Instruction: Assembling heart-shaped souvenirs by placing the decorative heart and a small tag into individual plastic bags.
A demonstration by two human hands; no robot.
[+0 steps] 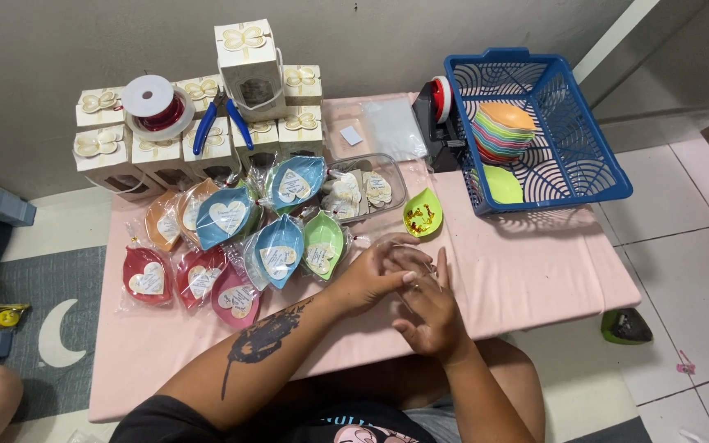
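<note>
My left hand (373,276) and my right hand (430,318) meet over the pink table (535,271) near its front edge. Between them they grip a small clear plastic bag (406,250), which is hard to make out. My left fingers curl over it; my right fingers stretch up beside it. A yellow-green leaf-shaped dish (423,215) with red and gold bits sits just beyond my hands. To the left lie several wrapped leaf-shaped dishes (279,246) in blue, green, red, pink and orange, each with a heart tag.
A clear tray of heart tags (364,190) sits mid-table. At back right a blue basket (592,164) holds stacked coloured dishes (502,130), next to a tape dispenser (436,115). White gift boxes (108,152), a red ribbon spool (154,102) and blue pliers (221,121) line the back.
</note>
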